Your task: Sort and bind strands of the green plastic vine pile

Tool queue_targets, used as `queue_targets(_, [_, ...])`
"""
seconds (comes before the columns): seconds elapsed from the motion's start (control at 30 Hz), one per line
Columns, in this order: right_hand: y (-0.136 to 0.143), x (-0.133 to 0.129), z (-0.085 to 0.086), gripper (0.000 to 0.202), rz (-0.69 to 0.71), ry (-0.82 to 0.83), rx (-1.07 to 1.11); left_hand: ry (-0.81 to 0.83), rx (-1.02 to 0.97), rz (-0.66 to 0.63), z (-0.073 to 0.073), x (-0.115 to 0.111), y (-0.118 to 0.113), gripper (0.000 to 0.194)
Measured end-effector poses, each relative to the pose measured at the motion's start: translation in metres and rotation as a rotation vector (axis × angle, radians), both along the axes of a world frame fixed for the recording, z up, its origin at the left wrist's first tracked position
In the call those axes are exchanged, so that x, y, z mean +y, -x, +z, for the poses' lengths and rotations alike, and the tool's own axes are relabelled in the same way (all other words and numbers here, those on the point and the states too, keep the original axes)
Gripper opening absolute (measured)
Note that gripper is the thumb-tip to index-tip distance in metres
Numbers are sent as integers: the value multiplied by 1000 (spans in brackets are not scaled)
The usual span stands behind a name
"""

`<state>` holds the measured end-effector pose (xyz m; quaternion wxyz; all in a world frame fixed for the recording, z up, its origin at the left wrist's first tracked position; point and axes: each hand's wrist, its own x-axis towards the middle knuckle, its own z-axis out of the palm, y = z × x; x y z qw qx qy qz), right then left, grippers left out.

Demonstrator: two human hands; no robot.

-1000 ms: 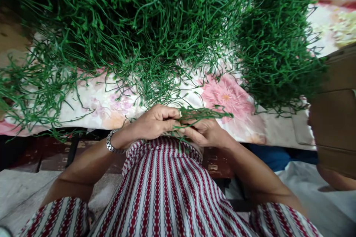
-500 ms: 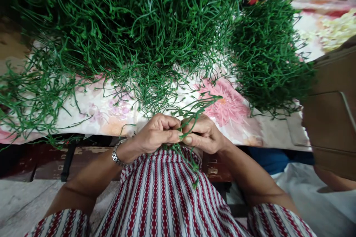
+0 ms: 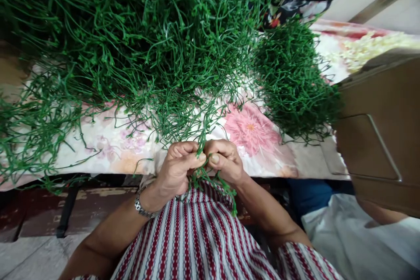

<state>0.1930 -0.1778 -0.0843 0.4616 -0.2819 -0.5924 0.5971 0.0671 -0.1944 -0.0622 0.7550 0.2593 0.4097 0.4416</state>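
Floral cloth [image 3: 251, 127] under large heap of green stems [image 3: 147, 30], smaller heap [image 3: 295, 83] to the right; small stem bunch [image 3: 203, 135] at cloth's near edge, fingers [image 3: 215, 159] of left hand [image 3: 177, 168] and right hand [image 3: 227, 162] both clamped on it

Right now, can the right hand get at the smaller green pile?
Likely yes: only flowered cloth shows between the right hand and the smaller green pile. But its fingers are busy with green stems.
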Motion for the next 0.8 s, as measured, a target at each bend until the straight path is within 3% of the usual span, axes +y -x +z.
queue_targets(0.13, [-6, 5, 2, 33, -2, -92, -65, -112, 57, -1, -6, 2, 4, 31])
queue_targets(0.3, [-22, 14, 14, 24, 86, -237, -274, -427, 340, -165, -10, 6, 15, 24])
queue_targets(0.5, [-26, 17, 15, 15, 163, -173, -369, -573, 670, -125, -7, 2, 14, 22])
queue_targets(0.63, [-28, 20, 12, 12, 261, -171, -317, -581, 623, -162, -11, 3, 15, 23])
queue_targets(0.8, [-32, 22, 17, 14, 244, -464, -565, -493, 487, -248, -16, 7, 22, 20])
